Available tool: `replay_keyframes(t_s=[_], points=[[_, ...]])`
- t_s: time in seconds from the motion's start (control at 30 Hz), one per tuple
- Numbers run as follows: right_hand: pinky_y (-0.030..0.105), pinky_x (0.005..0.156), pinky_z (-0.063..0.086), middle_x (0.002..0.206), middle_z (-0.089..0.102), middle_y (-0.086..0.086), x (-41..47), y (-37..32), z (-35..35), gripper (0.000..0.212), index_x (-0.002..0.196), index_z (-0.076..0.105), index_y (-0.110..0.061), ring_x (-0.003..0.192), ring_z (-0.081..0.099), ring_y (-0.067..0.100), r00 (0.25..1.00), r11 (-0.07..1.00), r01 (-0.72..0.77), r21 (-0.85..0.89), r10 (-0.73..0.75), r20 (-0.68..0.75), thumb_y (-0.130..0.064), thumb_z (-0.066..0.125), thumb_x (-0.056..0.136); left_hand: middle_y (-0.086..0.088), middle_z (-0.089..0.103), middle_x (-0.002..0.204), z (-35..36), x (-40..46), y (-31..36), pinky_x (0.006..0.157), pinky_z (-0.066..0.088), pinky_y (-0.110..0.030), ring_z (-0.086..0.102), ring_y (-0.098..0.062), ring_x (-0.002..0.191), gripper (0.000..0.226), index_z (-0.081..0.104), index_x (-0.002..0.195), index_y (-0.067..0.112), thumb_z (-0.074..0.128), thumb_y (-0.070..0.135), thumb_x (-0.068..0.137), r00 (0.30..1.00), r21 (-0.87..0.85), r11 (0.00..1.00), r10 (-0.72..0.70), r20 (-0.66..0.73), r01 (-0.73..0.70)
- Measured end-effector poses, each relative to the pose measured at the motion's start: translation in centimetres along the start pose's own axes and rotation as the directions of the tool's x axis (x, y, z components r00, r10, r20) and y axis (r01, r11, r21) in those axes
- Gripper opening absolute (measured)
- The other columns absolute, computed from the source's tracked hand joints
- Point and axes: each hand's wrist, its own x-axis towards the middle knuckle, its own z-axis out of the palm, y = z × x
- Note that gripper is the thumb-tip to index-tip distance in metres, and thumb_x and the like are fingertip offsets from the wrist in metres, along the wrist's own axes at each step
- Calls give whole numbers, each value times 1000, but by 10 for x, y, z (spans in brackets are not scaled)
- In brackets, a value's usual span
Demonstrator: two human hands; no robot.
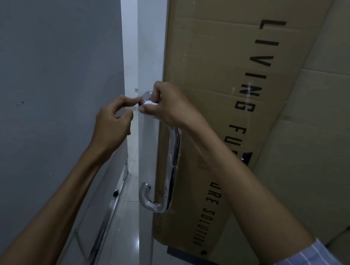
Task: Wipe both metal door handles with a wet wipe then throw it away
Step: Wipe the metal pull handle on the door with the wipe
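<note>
A shiny metal door handle [171, 164] runs down the edge of a glass door, curving back to the door at top and bottom. My right hand [170, 106] grips a bunched white wet wipe [150, 103] against the handle's upper curve. My left hand [112, 123] hovers just left of it with fingers curled, the fingertip near the wipe's edge; I cannot tell whether it touches. A second chrome fitting [97, 243] shows low on the grey door at left.
A tall brown cardboard box [230, 73] with black lettering stands behind the glass door on the right. A grey door panel [46, 75] fills the left. Between them a narrow gap shows white wall and glossy floor tiles [129, 224].
</note>
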Motion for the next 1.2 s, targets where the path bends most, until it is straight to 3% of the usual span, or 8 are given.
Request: replay_keyframes(t_s=[0.2, 0.37, 0.5, 0.63, 0.77, 0.87, 0.97, 1.2], points=[[23, 51, 37, 73, 56, 11, -2, 11, -26, 35, 87, 62, -10, 57, 45, 15, 929, 926, -295, 234, 220, 299, -42, 75, 93, 18, 69, 129, 3, -3, -2, 59, 60, -31, 56, -11, 64, 42, 72, 121, 23, 47, 0, 96, 1000, 13, 1000, 18, -24, -18], [42, 112, 48, 127, 69, 19, -7, 43, -30, 55, 130, 63, 5, 112, 68, 23, 816, 696, -495, 520, 167, 553, -38, 69, 97, 18, 69, 125, 4, -8, -3, 59, 60, -32, 50, -29, 60, 43, 69, 124, 25, 48, -2, 98, 998, 14, 998, 55, -25, -54], [33, 86, 48, 95, 68, 6, -17, 49, -35, 32, 102, 65, -11, 87, 62, 19, 831, 701, -433, 566, 67, 553, -39, 74, 90, 22, 69, 125, 4, -8, -3, 58, 57, -21, 51, -32, 63, 42, 69, 123, 23, 48, -2, 98, 998, 9, 999, 53, -35, -53], [26, 67, 45, 88, 64, 6, -31, 36, -31, 32, 98, 58, -10, 74, 53, 12, 978, 963, -147, 225, 107, 182, -35, 77, 91, 24, 69, 124, 5, -7, -2, 57, 53, -17, 55, -25, 63, 42, 71, 123, 23, 48, -2, 97, 998, 8, 999, 45, -36, -44], [37, 70, 50, 100, 60, 10, -47, 21, -1, 30, 104, 53, -8, 84, 56, 23, 988, 991, 110, -76, -118, -100, -20, 76, 91, 35, 70, 111, 5, -4, 1, 60, 59, -30, 57, -21, 68, 44, 73, 121, 23, 49, -3, 95, 998, -2, 999, 35, -43, -36], [43, 91, 50, 120, 56, 15, -44, 13, 28, 42, 129, 52, -10, 112, 51, 32, 934, 803, 181, -568, -321, -155, -7, 71, 92, 30, 73, 109, 5, -4, 1, 63, 59, -33, 58, -19, 71, 46, 75, 119, 23, 49, -5, 93, 998, -27, 999, 30, -63, -32], [45, 105, 43, 126, 55, 18, -38, -3, 36, 44, 132, 52, -9, 116, 52, 36, 901, 675, 219, -704, -417, -119, 2, 64, 91, 14, 75, 107, 1, -2, -1, 63, 56, -28, 62, -12, 74, 40, 75, 120, 18, 49, -1, 96, 998, -32, 999, 30, -50, -32], [49, 107, 47, 124, 62, 17, -9, -55, 43, 38, 128, 48, -7, 116, 62, 33, 994, 670, 11, -742, -87, -65, -9, 65, 94, 19, 67, 69, -5, 4, -2, 54, 43, -13, 55, 0, 60, 31, 74, 97, 15, 49, -1, 102, 1000, -121, 993, -2, 1, 2]])
